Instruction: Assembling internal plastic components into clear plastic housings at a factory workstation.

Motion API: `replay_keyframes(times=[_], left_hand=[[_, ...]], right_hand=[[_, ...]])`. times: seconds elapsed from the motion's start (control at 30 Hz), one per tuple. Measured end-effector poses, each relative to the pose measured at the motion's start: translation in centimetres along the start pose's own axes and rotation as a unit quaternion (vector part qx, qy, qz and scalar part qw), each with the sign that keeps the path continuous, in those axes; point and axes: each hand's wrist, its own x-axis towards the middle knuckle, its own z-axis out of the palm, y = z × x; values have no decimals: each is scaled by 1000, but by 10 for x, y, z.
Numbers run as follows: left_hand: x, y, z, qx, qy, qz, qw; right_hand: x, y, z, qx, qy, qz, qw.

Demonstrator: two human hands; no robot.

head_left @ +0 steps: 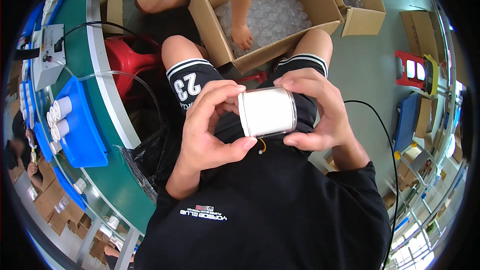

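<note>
Above my lap I hold a white cylinder with a clear plastic shell around it, lying on its side. My left hand grips its left end between thumb and fingers. At the right end, my right hand pinches it the same way, with the fingers at the upper edge and the thumb at the lower. A short thin yellowish wire with a small pale tip shows just below the cylinder. Whether it is joined to the cylinder, I cannot tell.
Ahead stands an open cardboard box of clear plastic pieces, with another person's hand reaching in. A green workbench on the left carries a blue tray, several white cylinders and a grey device. A black cable runs down on the right.
</note>
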Motion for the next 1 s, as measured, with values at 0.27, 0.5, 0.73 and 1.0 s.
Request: replay_keyframes(times=[0.27, 0.5, 0.73, 1.0], left_hand=[[-2, -4, 3, 56, 35, 4, 998], [-5, -11, 2, 34, 60, -23, 997], [-6, -12, -1, 31, 58, -26, 997], [-7, -14, -10, -19, 42, -23, 999]], right_hand=[[-2, 1, 22, 21, 87, 73, 993], [3, -4, 27, 19, 93, 119, 988], [-4, 8, 26, 42, 78, 115, 989], [3, 0, 27, 34, 58, 112, 991]])
